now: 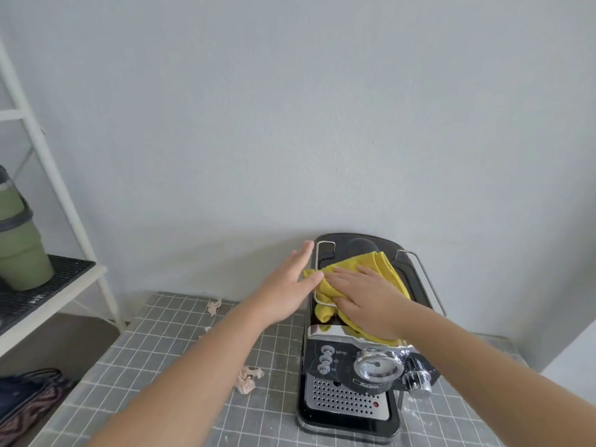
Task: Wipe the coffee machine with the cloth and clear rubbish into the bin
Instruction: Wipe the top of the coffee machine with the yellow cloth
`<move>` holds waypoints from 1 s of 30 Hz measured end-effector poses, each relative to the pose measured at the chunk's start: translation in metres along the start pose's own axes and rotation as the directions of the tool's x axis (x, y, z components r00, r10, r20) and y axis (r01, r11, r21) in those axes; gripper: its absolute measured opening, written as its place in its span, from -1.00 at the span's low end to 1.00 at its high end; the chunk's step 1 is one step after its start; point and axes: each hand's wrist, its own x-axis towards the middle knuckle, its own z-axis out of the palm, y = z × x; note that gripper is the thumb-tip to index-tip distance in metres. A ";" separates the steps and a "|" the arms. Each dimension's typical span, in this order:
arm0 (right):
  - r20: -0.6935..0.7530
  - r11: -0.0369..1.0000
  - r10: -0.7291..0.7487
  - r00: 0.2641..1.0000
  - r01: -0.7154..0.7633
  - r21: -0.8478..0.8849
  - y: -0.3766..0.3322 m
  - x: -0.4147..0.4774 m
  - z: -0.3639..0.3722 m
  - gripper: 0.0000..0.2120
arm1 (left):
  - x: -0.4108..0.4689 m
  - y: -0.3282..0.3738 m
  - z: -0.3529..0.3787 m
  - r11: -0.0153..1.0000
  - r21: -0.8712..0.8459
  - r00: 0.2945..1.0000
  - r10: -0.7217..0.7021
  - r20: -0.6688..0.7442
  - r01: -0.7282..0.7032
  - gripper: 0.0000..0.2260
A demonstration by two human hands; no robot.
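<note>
1. Both forearms reach in from the near edge; left hand [292,282] is flat, fingers spread, braced against the left side of the coffee machine [351,375], its fingertips touching the cloth's left edge.
2. Right hand [367,301] lies palm-down, fingers spread, pressing the yellow cloth [383,264] onto the machine's top; no pinch.
3. Machine's long axis runs away from the person toward the wall [290,124]; unwiped top lies beyond the right hand, front panel below it.
4. Wire rails [317,275] along both top edges likely limit sideways strokes; strokes along the long axis look easier.
5. Rubbish: crumpled paper [247,379] on the counter [180,366] just left of the machine, another scrap [213,307] farther back. Left hand is nearer both.
6. No bin in view.
7. Green cup [19,253] on the shelf [48,285] at left, well apart.
</note>
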 end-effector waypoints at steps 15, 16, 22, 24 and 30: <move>0.012 0.991 0.127 0.992 -0.126 -0.038 0.015 0.045 -0.007 -0.51 | -0.012 0.001 0.022 0.972 0.235 1.000 -0.018 -0.016 0.022 -0.51; 0.006 0.990 0.138 0.990 -0.137 -0.021 0.014 0.041 -0.004 -0.51 | -0.012 0.001 0.024 0.966 0.257 1.000 -0.016 -0.026 0.022 -0.52; -0.103 0.963 0.229 0.968 -0.210 0.170 -0.003 -0.014 0.012 -0.53 | -0.004 -0.003 0.028 0.967 0.256 0.998 0.019 -0.065 -0.001 -0.55; -0.114 0.960 0.223 0.968 -0.198 0.196 -0.012 -0.034 0.013 -0.54 | -0.001 -0.006 0.026 0.970 0.245 0.998 0.028 -0.060 -0.012 -0.56; -0.291 0.960 0.279 0.915 -0.277 0.048 -0.049 -0.059 0.035 -0.52 | 0.013 -0.004 0.018 0.978 0.205 0.999 0.046 -0.019 -0.041 -0.56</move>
